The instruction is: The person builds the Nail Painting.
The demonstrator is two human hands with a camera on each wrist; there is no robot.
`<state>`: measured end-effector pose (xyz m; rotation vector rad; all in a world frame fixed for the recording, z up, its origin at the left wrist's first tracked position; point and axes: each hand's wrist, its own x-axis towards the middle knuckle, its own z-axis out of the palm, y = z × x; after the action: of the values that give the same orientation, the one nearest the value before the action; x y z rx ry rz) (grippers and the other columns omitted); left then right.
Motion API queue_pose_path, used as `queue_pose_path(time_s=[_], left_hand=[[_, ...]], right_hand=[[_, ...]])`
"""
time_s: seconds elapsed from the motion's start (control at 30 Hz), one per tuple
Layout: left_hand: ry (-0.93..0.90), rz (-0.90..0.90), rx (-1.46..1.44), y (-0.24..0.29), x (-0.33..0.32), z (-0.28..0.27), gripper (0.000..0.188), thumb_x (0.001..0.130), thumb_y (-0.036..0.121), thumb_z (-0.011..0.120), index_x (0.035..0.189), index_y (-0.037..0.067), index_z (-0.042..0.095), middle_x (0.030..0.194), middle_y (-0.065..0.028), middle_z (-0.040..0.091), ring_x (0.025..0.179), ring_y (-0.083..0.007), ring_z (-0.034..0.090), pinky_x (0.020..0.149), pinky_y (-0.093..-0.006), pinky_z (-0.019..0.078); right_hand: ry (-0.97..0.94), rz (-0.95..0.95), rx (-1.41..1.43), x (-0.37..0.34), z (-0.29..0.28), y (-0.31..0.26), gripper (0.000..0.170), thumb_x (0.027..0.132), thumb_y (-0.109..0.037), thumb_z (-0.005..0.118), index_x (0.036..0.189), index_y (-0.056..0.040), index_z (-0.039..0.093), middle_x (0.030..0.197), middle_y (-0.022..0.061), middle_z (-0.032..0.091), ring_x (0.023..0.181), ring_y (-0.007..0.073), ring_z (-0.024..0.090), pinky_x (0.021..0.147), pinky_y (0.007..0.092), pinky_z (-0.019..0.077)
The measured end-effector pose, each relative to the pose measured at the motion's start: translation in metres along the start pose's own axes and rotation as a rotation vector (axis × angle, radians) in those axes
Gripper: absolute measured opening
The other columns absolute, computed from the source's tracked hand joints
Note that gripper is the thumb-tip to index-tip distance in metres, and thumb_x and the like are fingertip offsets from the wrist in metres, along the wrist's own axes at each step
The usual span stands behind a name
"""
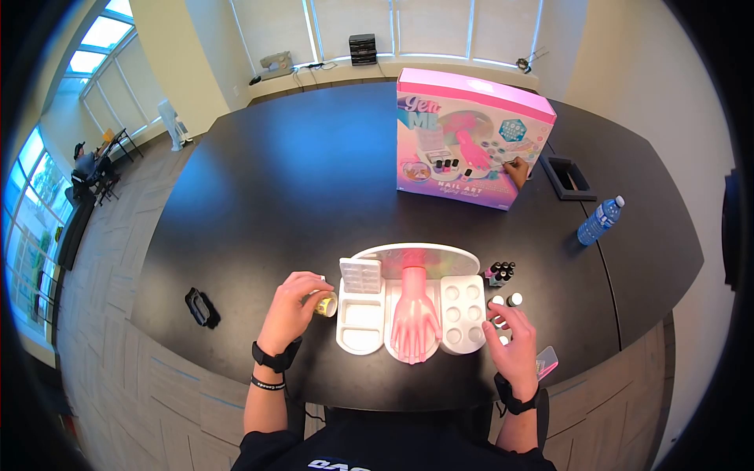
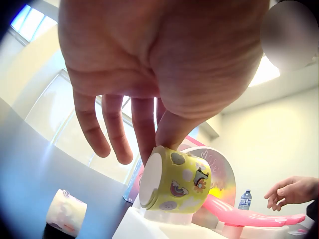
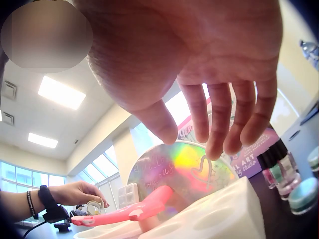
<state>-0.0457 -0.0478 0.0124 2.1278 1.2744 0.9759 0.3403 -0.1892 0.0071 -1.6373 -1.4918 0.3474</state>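
My left hand [image 1: 297, 304] pinches a yellow sticker roll [image 2: 185, 181] between thumb and fingertip, just left of the white nail-art stand [image 1: 342, 334]. Small printed pictures cover the roll's outer band. A pink model hand [image 1: 415, 314] lies palm down in the middle of the stand, before a round-topped mirror [image 1: 455, 259]. Over at the stand's right side, my right hand [image 1: 514, 349] hovers with loosely bent fingers and nothing in its grasp. Small white-lidded jars [image 1: 514, 299] sit beneath and beside its fingertips, partly hidden by them.
Dark-capped nail polish bottles [image 1: 500, 272] cluster right of the stand. A pink-edged clear case [image 1: 547, 363] lies by my right wrist. Behind stand a large pink box [image 1: 471, 141] and a water bottle [image 1: 600, 220]. A pale roll [image 2: 67, 214] shows in the left wrist view.
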Motion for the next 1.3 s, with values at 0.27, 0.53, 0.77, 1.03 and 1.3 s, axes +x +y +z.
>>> queue_pose_path(time_s=[0.27, 0.53, 0.77, 1.03, 1.3], left_hand=[[-0.059, 0.05, 0.018, 0.007, 0.001, 0.018, 0.008, 0.097, 0.004, 0.078, 0.104, 0.002, 0.079, 0.101, -0.0126, 0.079, 0.103, -0.0331, 0.071, 0.089, -0.0432, 0.0573], [-0.101, 0.097, 0.007, 0.006, -0.002, 0.032, 0.009, 0.097, 0.009, 0.079, 0.104, 0.003, 0.078, 0.101, -0.0119, 0.079, 0.099, -0.0329, 0.071, 0.095, -0.0433, 0.0561], [-0.122, 0.108, 0.075, 0.003, -0.008, 0.035, 0.009, 0.097, 0.009, 0.079, 0.104, 0.004, 0.079, 0.102, -0.0092, 0.078, 0.107, -0.0311, 0.069, 0.098, -0.044, 0.0558], [-0.154, 0.127, 0.144, 0.0, -0.011, 0.036, 0.01, 0.095, 0.009, 0.079, 0.103, 0.004, 0.081, 0.106, -0.0081, 0.076, 0.109, -0.0308, 0.067, 0.102, -0.0442, 0.0554], [-0.142, 0.095, 0.115, 0.003, -0.012, 0.032, 0.012, 0.094, 0.008, 0.08, 0.106, 0.005, 0.081, 0.108, -0.0081, 0.075, 0.113, -0.0309, 0.067, 0.103, -0.0434, 0.0551]], right_hand=[[0.002, 0.004, -0.001, -0.001, 0.0, 0.0, 0.032, 0.093, -0.008, 0.082, 0.123, -0.0002, 0.076, 0.104, 0.0114, 0.077, 0.088, 0.0268, 0.067, 0.083, 0.0403, 0.0562], [-0.01, 0.016, -0.011, -0.003, -0.001, -0.001, 0.032, 0.094, -0.01, 0.082, 0.124, -0.0012, 0.077, 0.104, 0.0101, 0.077, 0.09, 0.0267, 0.067, 0.085, 0.0405, 0.0559], [-0.012, 0.012, -0.012, -0.003, 0.0, -0.002, 0.032, 0.094, -0.011, 0.082, 0.124, -0.0015, 0.077, 0.104, 0.01, 0.077, 0.091, 0.0268, 0.067, 0.085, 0.0405, 0.0562], [-0.019, 0.011, -0.013, -0.004, 0.001, 0.0, 0.033, 0.094, -0.012, 0.082, 0.125, -0.0022, 0.077, 0.105, 0.0108, 0.078, 0.091, 0.0274, 0.068, 0.085, 0.0405, 0.0572], [-0.002, -0.012, -0.023, -0.004, 0.0, 0.002, 0.033, 0.092, -0.006, 0.08, 0.124, -0.0006, 0.077, 0.104, 0.0105, 0.079, 0.09, 0.0259, 0.069, 0.082, 0.038, 0.0567]])
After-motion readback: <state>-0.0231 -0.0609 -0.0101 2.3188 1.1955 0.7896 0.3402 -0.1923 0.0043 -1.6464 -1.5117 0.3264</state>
